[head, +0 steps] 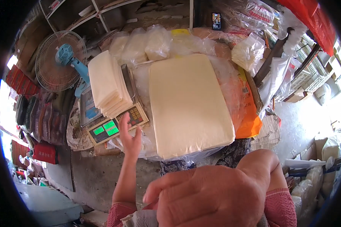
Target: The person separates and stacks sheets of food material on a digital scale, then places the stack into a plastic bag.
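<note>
Before me lies a large stack of thin cream sheets (190,105) on plastic-covered goods. My left hand (129,136) is raised, fingers apart and holding nothing, in front of the keypad side of a digital scale (102,135) with green lit displays. A thick folded bundle of cream sheets (106,82) rests on the scale's metal pan (88,106). Close to the camera, my right hand (207,198) shows its back with the fingers curled; whether something is inside them cannot be seen. It covers part of my lap.
A blue fan (64,55) stands at the left. Filled clear bags (158,42) line the far edge, with a lit phone (216,21) behind them. An orange bag (247,110) lies right of the stack. Shelves, wooden posts and more bags surround the work place.
</note>
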A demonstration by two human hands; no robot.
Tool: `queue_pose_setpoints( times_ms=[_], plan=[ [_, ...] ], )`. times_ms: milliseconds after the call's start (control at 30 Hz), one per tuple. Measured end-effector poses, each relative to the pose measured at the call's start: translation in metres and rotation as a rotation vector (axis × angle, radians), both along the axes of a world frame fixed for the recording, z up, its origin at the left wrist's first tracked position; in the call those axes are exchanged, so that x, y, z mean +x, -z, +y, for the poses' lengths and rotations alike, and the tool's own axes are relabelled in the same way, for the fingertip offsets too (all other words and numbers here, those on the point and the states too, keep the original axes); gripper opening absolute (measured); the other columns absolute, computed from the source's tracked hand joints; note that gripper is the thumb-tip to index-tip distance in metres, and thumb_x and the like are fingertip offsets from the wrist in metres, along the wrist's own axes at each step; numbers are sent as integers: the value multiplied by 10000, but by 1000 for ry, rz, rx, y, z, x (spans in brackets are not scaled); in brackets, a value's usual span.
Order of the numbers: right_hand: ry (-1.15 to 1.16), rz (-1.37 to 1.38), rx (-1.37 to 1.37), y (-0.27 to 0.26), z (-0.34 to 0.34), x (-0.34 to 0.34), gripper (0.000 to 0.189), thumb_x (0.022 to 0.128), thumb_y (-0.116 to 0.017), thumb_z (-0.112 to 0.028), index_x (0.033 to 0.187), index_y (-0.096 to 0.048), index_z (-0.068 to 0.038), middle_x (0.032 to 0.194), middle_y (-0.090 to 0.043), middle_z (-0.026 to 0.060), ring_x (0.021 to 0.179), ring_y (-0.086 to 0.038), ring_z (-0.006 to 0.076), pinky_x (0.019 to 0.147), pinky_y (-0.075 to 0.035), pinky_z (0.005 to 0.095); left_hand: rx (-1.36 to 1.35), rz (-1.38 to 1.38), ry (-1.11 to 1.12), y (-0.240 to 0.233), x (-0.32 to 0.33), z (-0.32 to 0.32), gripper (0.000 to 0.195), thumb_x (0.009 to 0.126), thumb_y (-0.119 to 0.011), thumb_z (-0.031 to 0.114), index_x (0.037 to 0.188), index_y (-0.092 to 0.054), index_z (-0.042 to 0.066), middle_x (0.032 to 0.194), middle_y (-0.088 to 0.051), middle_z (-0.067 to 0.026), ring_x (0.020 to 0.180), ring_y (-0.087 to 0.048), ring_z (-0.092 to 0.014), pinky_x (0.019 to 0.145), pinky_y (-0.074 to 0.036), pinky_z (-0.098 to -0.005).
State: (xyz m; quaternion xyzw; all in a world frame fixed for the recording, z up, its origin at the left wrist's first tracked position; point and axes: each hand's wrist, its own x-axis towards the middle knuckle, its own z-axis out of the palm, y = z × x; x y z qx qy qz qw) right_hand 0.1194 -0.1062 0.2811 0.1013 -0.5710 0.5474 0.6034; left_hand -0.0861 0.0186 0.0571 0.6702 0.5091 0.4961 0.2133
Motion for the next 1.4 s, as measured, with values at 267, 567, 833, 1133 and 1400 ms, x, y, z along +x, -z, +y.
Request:
queue_pose_setpoints(
  times_ms=[267, 567, 833, 1133, 1400],
  plan=[
    [200, -41, 19, 49, -14, 0, 179, 923, -565, -129, 804, -625, -8, 819, -632, 123, 717, -637, 262, 650, -512, 362, -223, 38, -11, 62, -9, -65, 584, 775, -641, 4, 1330, -468, 49, 1295, -501, -132, 1182, -499, -250, 922, -440, -358],
    [875, -1285, 217, 216, 55, 35, 106, 804, -662, -110, 908, -654, -86, 861, -651, 78, 805, -618, 251, 845, -460, 414, -455, -388, 236, 103, 8, -101, 597, 871, -633, 35, 1406, -370, 30, 1382, -406, -94, 1293, -412, -202, 1046, -368, -362],
    [882, -1734, 723, 265, 54, -15, 80, 746, -569, -94, 794, -629, -75, 798, -601, 70, 839, -603, 246, 1039, -325, 575, -512, -478, 225, 114, 20, -106, 753, 798, -649, -60, 1457, -312, 79, 1409, -389, -80, 1294, -408, -196, 1038, -371, -353],
    [894, -1423, 257, 252, 67, 0, 75, 722, -649, -79, 786, -652, -39, 759, -620, 78, 719, -631, 230, 896, -485, 452, -310, -202, 153, 100, 26, -106, 688, 727, -594, -79, 1379, -404, 36, 1325, -458, -154, 1269, -429, -323, 1010, -401, -399],
    [815, -1280, -275, 232, 57, 58, 582, 832, -712, -209, 1342, -484, -47, 1346, -522, 152, 1277, -477, 251, 1041, -386, 410, -223, 471, 566, 61, 50, -66, 459, 771, -599, 74, 1213, -522, -24, 1374, -425, -215, 1340, -317, -415, 1100, -270, -520]
  ],
)
